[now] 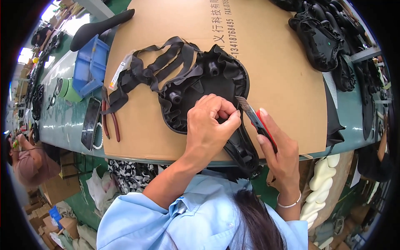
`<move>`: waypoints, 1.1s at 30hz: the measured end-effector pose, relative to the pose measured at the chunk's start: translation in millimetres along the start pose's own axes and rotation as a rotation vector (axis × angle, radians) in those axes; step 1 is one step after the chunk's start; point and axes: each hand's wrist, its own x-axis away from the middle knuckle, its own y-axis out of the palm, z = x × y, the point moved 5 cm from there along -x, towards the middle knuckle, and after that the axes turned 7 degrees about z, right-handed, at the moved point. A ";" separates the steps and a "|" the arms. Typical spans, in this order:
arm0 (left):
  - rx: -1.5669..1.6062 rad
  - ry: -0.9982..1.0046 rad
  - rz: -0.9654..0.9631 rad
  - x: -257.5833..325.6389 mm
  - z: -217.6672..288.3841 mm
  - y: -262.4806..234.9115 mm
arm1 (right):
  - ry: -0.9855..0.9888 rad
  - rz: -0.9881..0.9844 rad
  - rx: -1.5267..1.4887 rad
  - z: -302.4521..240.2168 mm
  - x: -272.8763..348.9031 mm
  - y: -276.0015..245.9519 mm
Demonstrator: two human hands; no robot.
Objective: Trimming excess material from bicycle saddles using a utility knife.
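Observation:
A black bicycle saddle [204, 87] lies upside down on a cardboard sheet, its nose pointing toward me and its cover gathered in folds around the rim. My left hand [210, 121] is closed in a pinch over the saddle's middle; what its fingertips hold is too small to make out. In my right hand [281, 150] is a red and black utility knife [266, 130]. Its blade is out and points up-left, close to the saddle's right edge near my left fingertips. Long black fabric strips [154, 68] lie in a tangle against the saddle's far left side.
The cardboard sheet [287, 83] covers much of the green table. Red-handled pliers [110, 121], a phone [91, 125], a blue bin [89, 66] and a black saddle-shaped piece [102, 29] are at the left. More saddles [318, 41] pile up far right. Another person [35, 160] sits left.

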 end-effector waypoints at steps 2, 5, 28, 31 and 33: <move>0.027 0.019 0.025 1.7 0.3 -2.6 | 0.030 -0.019 -0.042 1.2 -0.9 1.7; 0.094 -0.008 0.007 3.1 0.1 -5.6 | 0.040 -0.070 -0.069 4.7 10.8 2.9; 1.023 -0.262 -0.295 -2.9 -11.3 -2.7 | 0.240 0.062 0.246 -27.8 88.1 -7.6; 1.055 -0.214 -0.272 -3.5 -14.1 0.0 | 0.435 -0.142 0.358 -39.7 86.9 -6.4; 1.285 -0.225 -0.182 -17.9 -17.5 -9.1 | 0.350 -0.113 0.351 -42.3 99.8 -7.8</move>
